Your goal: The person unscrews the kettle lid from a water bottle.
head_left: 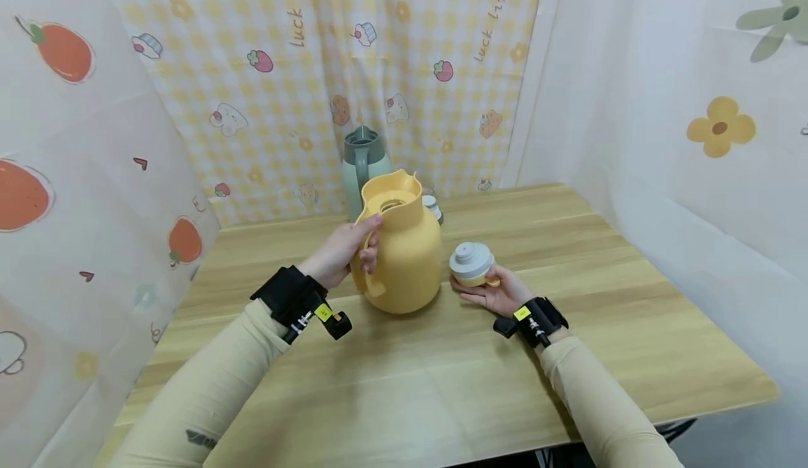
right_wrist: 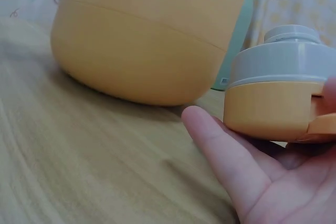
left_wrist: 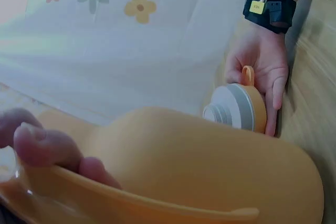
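Observation:
My left hand grips the handle of a yellow thermos jug, thumb at the top of the handle near the neck. The jug's mouth is uncovered, with its spout on the far side. Just right of the jug, my right hand holds its lid, palm up. Fingers lie stretched under the lid's yellow top, and the thumb rests at its side by the small loop. The grey stopper part faces up. In the left wrist view, the left fingers wrap the handle.
Behind the yellow jug stands a green thermos jug, partly hidden. A small grey-and-white lid-like thing sits beside it at the back. The wooden table meets a patterned curtain at the back and white cloth at the sides.

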`<state>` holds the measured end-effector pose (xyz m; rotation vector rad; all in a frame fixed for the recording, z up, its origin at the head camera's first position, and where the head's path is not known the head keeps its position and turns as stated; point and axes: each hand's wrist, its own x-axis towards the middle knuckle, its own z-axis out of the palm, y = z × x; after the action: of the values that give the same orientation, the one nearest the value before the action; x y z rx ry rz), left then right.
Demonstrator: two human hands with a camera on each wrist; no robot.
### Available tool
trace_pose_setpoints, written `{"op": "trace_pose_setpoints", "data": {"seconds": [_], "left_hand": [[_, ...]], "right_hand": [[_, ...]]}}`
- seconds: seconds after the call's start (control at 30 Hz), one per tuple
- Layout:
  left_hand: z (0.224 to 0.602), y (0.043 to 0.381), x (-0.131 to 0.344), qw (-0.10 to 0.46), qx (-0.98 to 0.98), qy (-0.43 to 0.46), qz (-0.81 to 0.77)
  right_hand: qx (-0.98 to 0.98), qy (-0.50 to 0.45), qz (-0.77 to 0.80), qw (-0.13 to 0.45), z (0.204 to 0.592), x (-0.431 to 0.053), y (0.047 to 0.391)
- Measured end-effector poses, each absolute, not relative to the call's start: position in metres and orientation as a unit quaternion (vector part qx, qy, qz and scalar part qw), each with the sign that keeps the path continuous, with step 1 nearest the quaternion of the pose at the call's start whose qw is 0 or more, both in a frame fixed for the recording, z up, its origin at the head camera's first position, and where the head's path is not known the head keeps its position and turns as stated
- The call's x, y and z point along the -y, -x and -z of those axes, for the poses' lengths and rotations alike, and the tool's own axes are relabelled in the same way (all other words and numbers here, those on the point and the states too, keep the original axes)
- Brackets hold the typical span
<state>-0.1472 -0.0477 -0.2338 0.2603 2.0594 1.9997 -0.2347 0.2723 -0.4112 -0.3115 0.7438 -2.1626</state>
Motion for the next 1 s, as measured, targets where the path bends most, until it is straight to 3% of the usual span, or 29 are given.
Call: {"op": "trace_pose_setpoints", "data": {"seconds": [0.47, 1.0], "left_hand": [[0.228, 0.128, 0.054, 0.068, -0.723, -0.046, -0.686], [0.232, 0.111, 0.072, 0.048, -0.691, -0.014, -0.721]], "right_hand": [[-0.534, -0.013, 0.786, 0.311, 0.390, -0.246, 0.216], [-0.824, 0.070, 0.509, 0.241, 0.382, -0.235, 0.193]]}}
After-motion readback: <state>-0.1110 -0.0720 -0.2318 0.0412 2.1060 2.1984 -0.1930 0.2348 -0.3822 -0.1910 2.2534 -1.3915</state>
